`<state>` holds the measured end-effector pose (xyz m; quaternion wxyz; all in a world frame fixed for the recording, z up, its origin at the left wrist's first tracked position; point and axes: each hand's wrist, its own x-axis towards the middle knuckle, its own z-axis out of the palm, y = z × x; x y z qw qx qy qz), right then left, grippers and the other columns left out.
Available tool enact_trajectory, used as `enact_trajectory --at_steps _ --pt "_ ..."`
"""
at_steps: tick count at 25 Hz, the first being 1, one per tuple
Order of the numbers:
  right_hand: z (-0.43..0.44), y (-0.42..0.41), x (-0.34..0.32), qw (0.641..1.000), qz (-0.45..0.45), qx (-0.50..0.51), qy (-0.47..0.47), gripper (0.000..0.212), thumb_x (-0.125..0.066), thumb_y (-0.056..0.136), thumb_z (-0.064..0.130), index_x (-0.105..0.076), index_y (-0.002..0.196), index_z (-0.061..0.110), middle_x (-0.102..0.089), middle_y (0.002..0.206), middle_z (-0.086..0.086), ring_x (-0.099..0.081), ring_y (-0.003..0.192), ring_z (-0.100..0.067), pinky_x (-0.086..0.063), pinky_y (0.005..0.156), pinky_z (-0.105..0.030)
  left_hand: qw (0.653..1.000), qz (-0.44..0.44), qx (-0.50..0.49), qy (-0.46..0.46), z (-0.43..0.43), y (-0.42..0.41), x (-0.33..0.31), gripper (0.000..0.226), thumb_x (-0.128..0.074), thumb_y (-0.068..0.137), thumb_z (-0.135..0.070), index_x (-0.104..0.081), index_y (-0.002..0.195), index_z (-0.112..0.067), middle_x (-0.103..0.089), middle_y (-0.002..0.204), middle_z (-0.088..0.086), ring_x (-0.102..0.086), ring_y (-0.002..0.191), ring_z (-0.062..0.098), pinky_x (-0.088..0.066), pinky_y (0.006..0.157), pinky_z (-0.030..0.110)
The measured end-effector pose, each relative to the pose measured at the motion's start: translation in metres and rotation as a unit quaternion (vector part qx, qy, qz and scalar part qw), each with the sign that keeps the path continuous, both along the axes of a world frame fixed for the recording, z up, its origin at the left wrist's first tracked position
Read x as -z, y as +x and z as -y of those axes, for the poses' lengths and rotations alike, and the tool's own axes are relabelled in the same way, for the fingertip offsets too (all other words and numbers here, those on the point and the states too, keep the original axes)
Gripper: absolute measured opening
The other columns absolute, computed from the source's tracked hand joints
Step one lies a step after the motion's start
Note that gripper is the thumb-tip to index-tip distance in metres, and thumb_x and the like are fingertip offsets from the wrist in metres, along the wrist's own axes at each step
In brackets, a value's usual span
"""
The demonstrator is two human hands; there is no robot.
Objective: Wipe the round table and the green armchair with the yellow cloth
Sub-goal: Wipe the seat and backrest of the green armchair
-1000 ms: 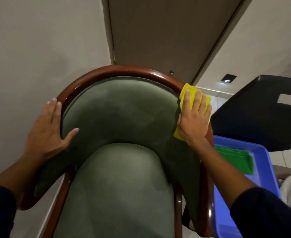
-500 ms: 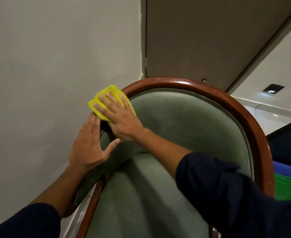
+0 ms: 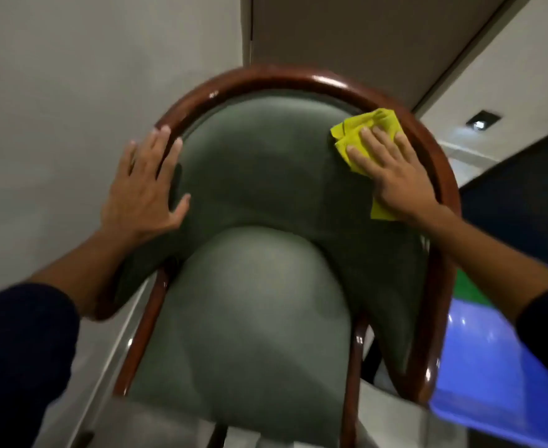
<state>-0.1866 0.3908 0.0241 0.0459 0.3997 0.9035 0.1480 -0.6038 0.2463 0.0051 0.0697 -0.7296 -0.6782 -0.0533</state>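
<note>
- Blue: a tray [image 3: 492,376] sits low at your right, just beside the armchair [image 3: 266,189]'s right arm, with something green [image 3: 468,291] in its far part, half hidden by your right forearm.
- Nearest you on the chair is the green seat cushion [image 3: 250,318], bare.
- Your left hand [image 3: 146,189] lies flat and spread on the left side of the padded backrest, fingertips reaching onto the wooden rim [image 3: 282,80]; it grasps nothing.
- Your right hand [image 3: 392,176] presses the folded yellow cloth [image 3: 366,130] flat against the right side of the backrest, just inside the rim; fingers are extended over the cloth, not curled round it.
- The cloth sticks out past your fingertips and below your wrist.
- Beyond the chair's top edge stand a pale wall [image 3: 72,92] and a brownish door panel [image 3: 346,37].
- The picture is motion-blurred.
</note>
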Motion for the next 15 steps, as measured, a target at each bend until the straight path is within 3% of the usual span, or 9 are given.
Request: enact_trajectory --at_steps 2,4,7,11,13,14,15 --pt "0.017 0.018 0.004 0.996 0.069 -0.042 -0.047 0.061 -0.044 0.085 0.012 -0.046 0.145 0.022 -0.034 0.158 -0.013 -0.029 0.147 -0.033 -0.018 0.119 -0.051 0.997 -0.042 0.06 -0.036 0.009 0.019 0.013 0.085 -0.043 0.082 -0.038 -0.015 0.158 -0.011 -0.013 0.166 0.019 -0.012 0.155 0.032 -0.006 0.125 0.051" --pt "0.03 0.005 0.018 0.987 0.137 -0.064 -0.061 0.056 -0.049 0.088 0.014 -0.047 0.144 0.02 -0.031 0.159 -0.013 -0.025 0.149 -0.032 -0.011 0.121 -0.051 0.988 -0.026 0.102 -0.114 0.039 0.075 0.043 0.081 -0.047 0.084 -0.034 -0.021 0.157 -0.011 -0.015 0.166 0.019 -0.012 0.155 0.034 -0.006 0.124 0.05" --pt "0.053 -0.021 0.058 0.964 0.226 -0.067 -0.123 0.048 -0.039 0.098 0.02 -0.041 0.146 0.02 -0.027 0.161 -0.01 -0.018 0.151 -0.027 -0.002 0.123 -0.046 0.932 0.113 0.017 -0.343 0.128 0.191 0.111 0.072 -0.04 0.098 -0.041 -0.01 0.159 -0.015 0.001 0.169 0.013 0.004 0.156 0.028 -0.001 0.126 0.046" --pt "0.127 -0.012 0.099 0.889 0.398 -0.043 -0.222 0.037 -0.036 0.101 0.028 -0.058 0.131 0.026 -0.055 0.141 0.001 -0.04 0.139 -0.022 -0.016 0.119 -0.043 0.815 0.251 -0.115 -0.509 0.244 0.269 0.151 0.073 -0.028 0.099 -0.058 -0.017 0.158 -0.018 0.01 0.169 0.007 0.004 0.157 0.026 -0.009 0.126 0.046" --pt "0.172 -0.006 0.088 0.873 0.394 -0.029 -0.286 0.034 -0.041 0.099 0.026 -0.062 0.126 0.024 -0.061 0.133 0.001 -0.05 0.131 -0.024 -0.024 0.114 -0.044 0.751 0.356 -0.199 -0.519 0.276 0.282 0.131 0.077 -0.023 0.094 -0.067 -0.04 0.15 -0.017 -0.017 0.167 0.011 -0.023 0.152 0.03 -0.021 0.124 0.045" --pt "0.192 0.001 0.076 0.864 0.39 -0.041 -0.315 0.033 -0.044 0.098 0.022 -0.062 0.125 0.021 -0.062 0.132 0.0 -0.052 0.13 -0.024 -0.025 0.113 -0.046 0.694 0.447 -0.271 -0.495 0.285 0.29 0.114 0.078 -0.024 0.092 -0.069 -0.055 0.138 -0.014 -0.039 0.158 0.014 -0.04 0.143 0.031 -0.03 0.12 0.044" --pt "0.208 0.009 0.064 0.858 0.382 -0.058 -0.337 0.032 -0.046 0.097 0.02 -0.062 0.125 0.019 -0.062 0.132 -0.002 -0.053 0.129 -0.025 -0.025 0.113 -0.048 0.605 0.542 -0.343 -0.471 0.289 0.301 0.097 0.073 -0.026 0.093 -0.066 -0.065 0.124 -0.012 -0.055 0.145 0.018 -0.053 0.132 0.032 -0.037 0.116 0.043"
